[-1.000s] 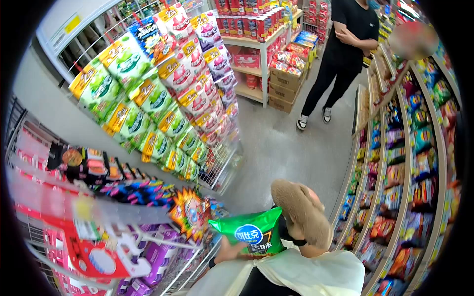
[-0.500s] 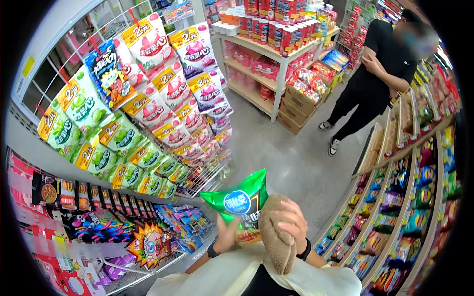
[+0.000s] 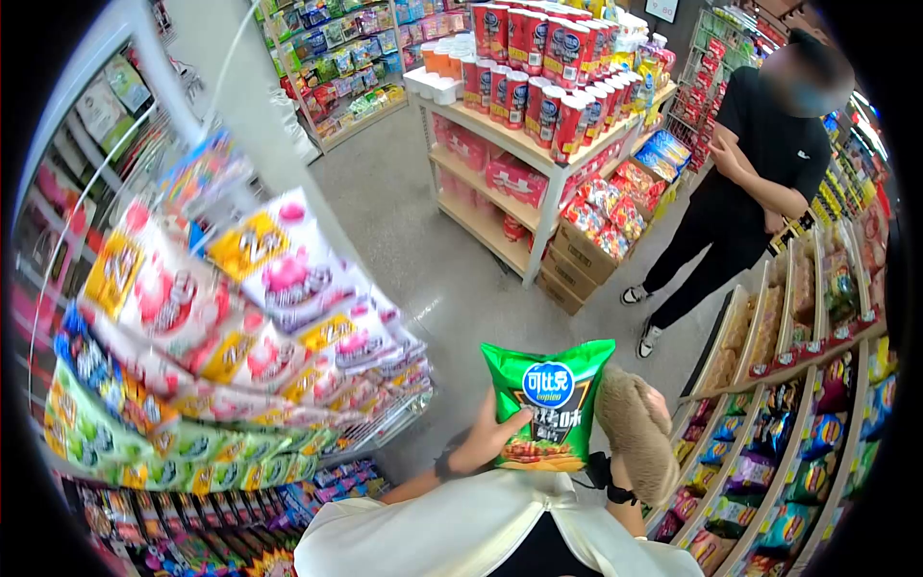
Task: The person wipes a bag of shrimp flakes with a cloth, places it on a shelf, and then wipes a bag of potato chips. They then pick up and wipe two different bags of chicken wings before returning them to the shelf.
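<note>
A green chip bag [image 3: 550,409] with a blue oval logo stands upright before my chest. My left hand [image 3: 495,428] grips its left side, thumb across the front. Against the bag's right edge is a brown fuzzy item [image 3: 635,438]. My right hand [image 3: 658,404] is wrapped around that item from behind, with only a few fingertips showing at its upper right. A dark band circles each wrist.
Hanging candy bags [image 3: 279,260] crowd the left. A shelf unit with red cans [image 3: 524,106] stands ahead, beside cardboard boxes [image 3: 586,252]. A person in black [image 3: 716,216] stands at the right, near shelves of snack bags [image 3: 755,471].
The view has swung leftward and up, showing more of the aisle ahead. The chip bag has turned upright to face me, and the brown item has shifted to its right.
</note>
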The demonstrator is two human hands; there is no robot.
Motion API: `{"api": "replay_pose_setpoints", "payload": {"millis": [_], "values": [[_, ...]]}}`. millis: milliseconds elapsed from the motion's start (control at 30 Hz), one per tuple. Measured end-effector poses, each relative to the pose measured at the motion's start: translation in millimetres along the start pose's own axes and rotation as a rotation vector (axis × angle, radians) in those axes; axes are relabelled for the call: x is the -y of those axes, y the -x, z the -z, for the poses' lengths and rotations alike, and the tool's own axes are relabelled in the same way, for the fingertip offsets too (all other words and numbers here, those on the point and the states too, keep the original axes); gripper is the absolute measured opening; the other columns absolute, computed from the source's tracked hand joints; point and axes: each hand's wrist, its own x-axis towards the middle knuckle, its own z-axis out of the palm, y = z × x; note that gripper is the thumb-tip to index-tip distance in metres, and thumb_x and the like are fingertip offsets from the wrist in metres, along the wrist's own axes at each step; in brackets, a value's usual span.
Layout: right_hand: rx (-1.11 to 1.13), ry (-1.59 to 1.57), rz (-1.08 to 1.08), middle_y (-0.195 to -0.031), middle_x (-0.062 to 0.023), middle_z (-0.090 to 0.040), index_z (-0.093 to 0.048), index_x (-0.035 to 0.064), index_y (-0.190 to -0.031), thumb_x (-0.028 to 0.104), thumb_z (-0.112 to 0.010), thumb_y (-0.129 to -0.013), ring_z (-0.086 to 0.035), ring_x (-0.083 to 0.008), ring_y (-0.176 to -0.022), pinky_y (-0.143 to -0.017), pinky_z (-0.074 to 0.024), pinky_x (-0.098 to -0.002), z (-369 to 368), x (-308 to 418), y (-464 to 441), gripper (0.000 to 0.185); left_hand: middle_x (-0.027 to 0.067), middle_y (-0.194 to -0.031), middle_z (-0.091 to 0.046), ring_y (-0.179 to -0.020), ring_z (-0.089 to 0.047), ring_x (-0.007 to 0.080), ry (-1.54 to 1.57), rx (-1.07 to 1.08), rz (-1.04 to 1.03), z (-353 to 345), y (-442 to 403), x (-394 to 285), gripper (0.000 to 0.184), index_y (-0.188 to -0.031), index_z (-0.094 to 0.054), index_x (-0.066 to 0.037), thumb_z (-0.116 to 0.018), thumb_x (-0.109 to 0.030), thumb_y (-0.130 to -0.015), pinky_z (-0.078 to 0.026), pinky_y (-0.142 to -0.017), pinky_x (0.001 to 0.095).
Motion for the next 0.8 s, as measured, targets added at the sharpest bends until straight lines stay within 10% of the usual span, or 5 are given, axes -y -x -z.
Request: {"api": "replay_pose_setpoints", "payload": {"millis": [133,433,633,800], "values": [[0.173,0.074,0.390,-0.101,-0.0174,-0.056,-0.050,0.0050,-0.101,0.004,-0.068,-0.069,-0.054,-0.0377,-0.100,-0.084,-0.0451,-0.0443,-40.0,-44.9,-69.1,0.037,0.0092,-0.115,-0.048,-0.105,-0.047,0.0160,0.104,-0.129,0.011,6.3,-68.8,-16.0,0.048,-0.125,-0.032,0.000,-0.057,-0.012,-0.086,-0.038,-0.091,0.0305],[0.820,-0.092,0.196,-0.081,-0.0107,-0.064,-0.064,0.0014,-0.091,0.022,-0.074,-0.055,-0.058,-0.0242,-0.067,-0.062,-0.0443,-0.0302,-107.5,-109.0,-190.4,0.043,0.0113,-0.118,-0.046,-0.107,-0.045,0.0204,0.167,-0.624,0.086,60.3,-123.6,-3.4,0.052,-0.127,-0.030,0.002,-0.056,-0.011,-0.085,-0.034,-0.094,0.0331],[0.994,-0.388,0.142,-0.100,-0.0148,-0.060,-0.058,-0.0003,-0.104,0.016,-0.074,-0.058,-0.058,-0.0275,-0.088,-0.076,-0.0450,-0.0326,-204.5,-156.3,-241.3,0.052,0.0090,-0.120,-0.044,-0.109,-0.046,0.0183,0.224,-0.654,-0.021,75.2,-145.7,-0.9,0.059,-0.130,-0.026,-0.002,-0.060,-0.011,-0.082,-0.040,-0.091,0.0344],[1.046,-0.428,0.217,-0.106,-0.0162,-0.056,-0.056,-0.0003,-0.106,0.017,-0.074,-0.059,-0.055,-0.0313,-0.095,-0.081,-0.0432,-0.0354,-268.9,-179.4,-310.1,0.054,0.0114,-0.106,-0.052,-0.088,-0.056,0.0166,0.037,-1.151,-0.132,82.8,-216.4,-13.8,0.043,-0.115,-0.038,-0.002,-0.055,0.004,-0.076,-0.050,-0.073,0.0289]]}}
